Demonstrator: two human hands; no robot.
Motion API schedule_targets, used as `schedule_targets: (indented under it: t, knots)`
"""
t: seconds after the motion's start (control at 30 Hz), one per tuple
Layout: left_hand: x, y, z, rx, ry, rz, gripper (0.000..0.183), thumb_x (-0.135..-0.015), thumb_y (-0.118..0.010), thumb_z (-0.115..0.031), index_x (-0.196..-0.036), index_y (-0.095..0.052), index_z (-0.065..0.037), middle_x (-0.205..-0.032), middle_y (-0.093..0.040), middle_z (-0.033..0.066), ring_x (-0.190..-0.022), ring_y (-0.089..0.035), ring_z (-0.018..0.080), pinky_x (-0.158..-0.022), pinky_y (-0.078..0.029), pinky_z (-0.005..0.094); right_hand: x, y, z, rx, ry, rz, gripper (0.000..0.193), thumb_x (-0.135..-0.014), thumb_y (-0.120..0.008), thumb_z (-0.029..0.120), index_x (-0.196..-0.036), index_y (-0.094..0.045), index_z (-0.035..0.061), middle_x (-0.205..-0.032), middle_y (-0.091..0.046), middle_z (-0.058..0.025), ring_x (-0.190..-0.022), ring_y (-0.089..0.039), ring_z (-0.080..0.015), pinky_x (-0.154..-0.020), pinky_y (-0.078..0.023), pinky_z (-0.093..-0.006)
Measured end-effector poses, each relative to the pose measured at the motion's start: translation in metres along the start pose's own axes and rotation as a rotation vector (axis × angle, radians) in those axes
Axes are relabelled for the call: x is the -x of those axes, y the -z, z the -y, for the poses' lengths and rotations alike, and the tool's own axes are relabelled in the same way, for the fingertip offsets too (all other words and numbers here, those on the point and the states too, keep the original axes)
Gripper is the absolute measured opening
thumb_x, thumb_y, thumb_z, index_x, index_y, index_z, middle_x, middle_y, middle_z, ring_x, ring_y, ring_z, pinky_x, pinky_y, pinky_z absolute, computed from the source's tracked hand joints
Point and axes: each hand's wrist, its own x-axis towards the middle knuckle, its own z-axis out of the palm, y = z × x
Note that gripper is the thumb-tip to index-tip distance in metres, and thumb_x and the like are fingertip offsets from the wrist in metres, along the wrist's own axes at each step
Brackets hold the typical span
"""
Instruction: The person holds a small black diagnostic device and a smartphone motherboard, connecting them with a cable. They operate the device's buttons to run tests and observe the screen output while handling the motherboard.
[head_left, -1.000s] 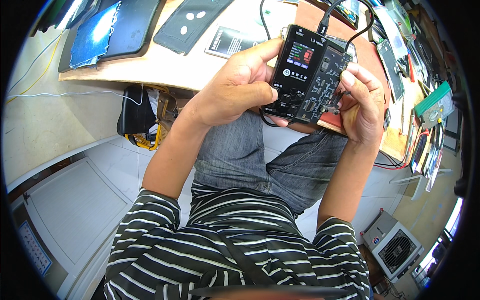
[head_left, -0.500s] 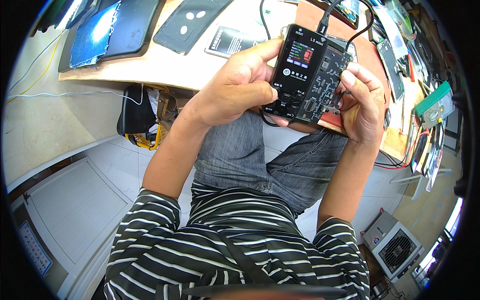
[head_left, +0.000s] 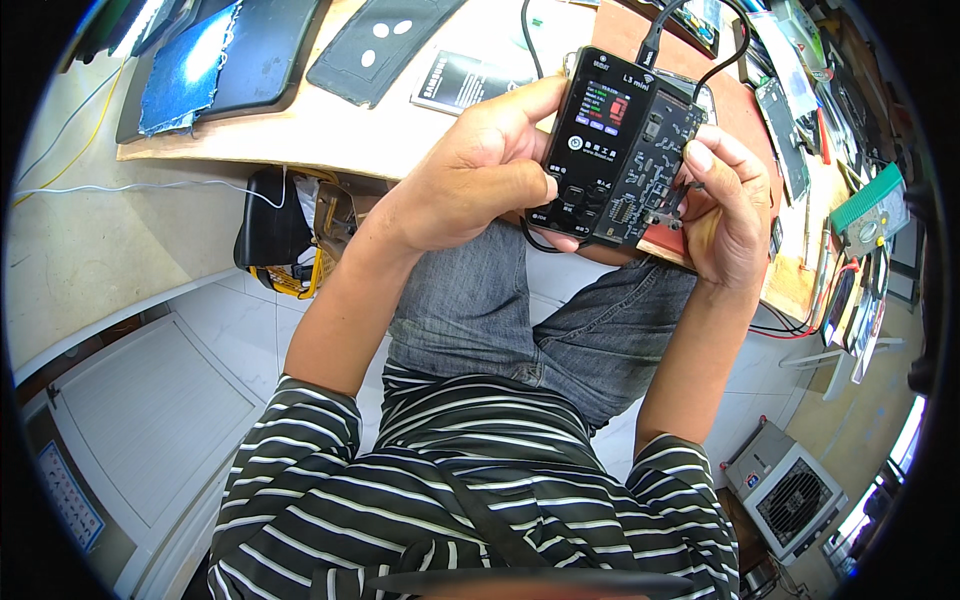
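Observation:
A black handheld tester (head_left: 585, 165) with a small lit screen and keys is held tilted above my lap, at the bench edge. My left hand (head_left: 485, 165) grips its left side, thumb on a key near the lower left. Joined or pressed to its right side is a black circuit board (head_left: 653, 170) with small parts. My right hand (head_left: 727, 205) pinches that board's right edge between thumb and fingers; some fingertips are hidden behind it. A black cable (head_left: 648, 47) plugs into the tester's top end.
On the bench (head_left: 290, 140) lie a dark phone back panel (head_left: 385, 45), a battery (head_left: 465, 82) and a black laptop-like slab (head_left: 270, 70) with a blue cloth (head_left: 190, 80). At right are a multimeter (head_left: 868, 225), red leads and piled phone parts. A black and yellow bag (head_left: 275, 220) sits below.
The tester and board have tilted or shifted very slightly in my hands. Both hands keep their grip, and the left thumb stays by the keys.

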Motion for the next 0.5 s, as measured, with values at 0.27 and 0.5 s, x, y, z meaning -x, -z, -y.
schedule_targets:
  t: [0.27,0.5]
  knots:
    - [0.0012,-0.0006,-0.0008,-0.015,0.005,-0.018,0.077,-0.073,-0.04,0.011,-0.147,-0.017,0.004,-0.117,-0.056,0.0193,-0.091,-0.067,0.02,-0.064,-0.062,0.0284,0.0003,0.0001,-0.0001,0.009,-0.003,-0.015,0.016,-0.086,-0.066,0.011,-0.095,-0.067,-0.0026,-0.08,-0.067,-0.0054,-0.064,-0.06,-0.006,-0.049,-0.043,-0.0156]
    - [0.0007,-0.0026,-0.0003,-0.032,0.016,-0.078,0.08,-0.074,-0.062,-0.01,-0.143,-0.024,0.008,-0.113,-0.06,0.0192,-0.089,-0.069,0.024,-0.062,-0.063,0.0359,0.0007,-0.0002,-0.0003,0.018,0.0,-0.023,0.016,-0.086,-0.066,0.011,-0.095,-0.067,-0.0026,-0.08,-0.067,-0.0056,-0.064,-0.06,-0.0061,-0.049,-0.043,-0.0156]
